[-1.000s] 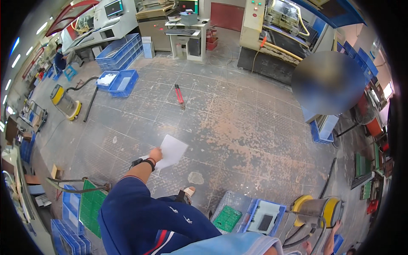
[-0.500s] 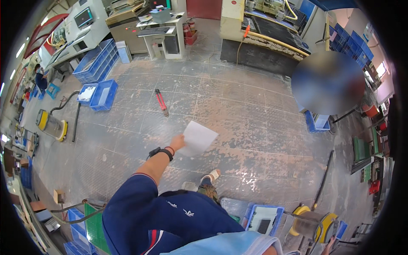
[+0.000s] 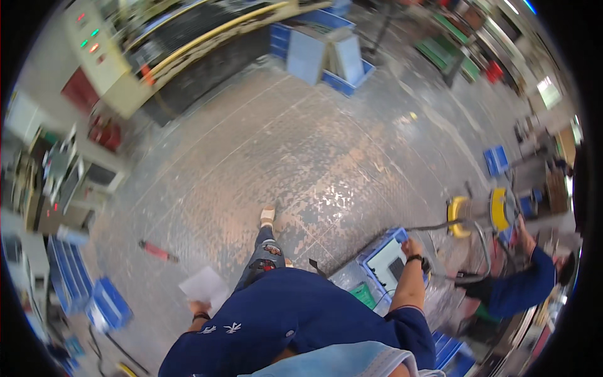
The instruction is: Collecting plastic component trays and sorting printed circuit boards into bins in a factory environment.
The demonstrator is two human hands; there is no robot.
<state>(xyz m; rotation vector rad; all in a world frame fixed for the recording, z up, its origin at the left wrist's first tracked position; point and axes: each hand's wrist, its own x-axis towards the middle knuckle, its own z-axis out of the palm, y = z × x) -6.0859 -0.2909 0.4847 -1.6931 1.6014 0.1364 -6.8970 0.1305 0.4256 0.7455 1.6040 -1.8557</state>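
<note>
At the lower left, my left hand [image 3: 200, 306] pinches the edge of a white sheet [image 3: 205, 286], holding it out low over the floor. My right hand [image 3: 411, 247], with a dark watch at the wrist, is at the far edge of a blue plastic crate [image 3: 365, 256]. Its fingers look curled, but blur hides whether they grip the rim. Inside that crate lies a pale panel [image 3: 384, 259] with a dark rectangle [image 3: 397, 269] on it. A red-handled long tool [image 3: 158, 251], like bolt cutters, lies on the floor beyond the sheet.
A yellow vacuum cleaner [image 3: 499, 208] with a hose stands at right, beside a co-worker's sleeve [image 3: 524, 283] and outstretched hand [image 3: 524, 234]. Blue crates stand at left [image 3: 108, 301] and far back [image 3: 347, 83], near a large machine [image 3: 220, 69]. Worn tiled floor [image 3: 301, 157] spreads ahead.
The view has swung to the right, so machines and crates shift left. The sheet stays in my left hand, now lower and nearer my body. My right hand has come into view.
</note>
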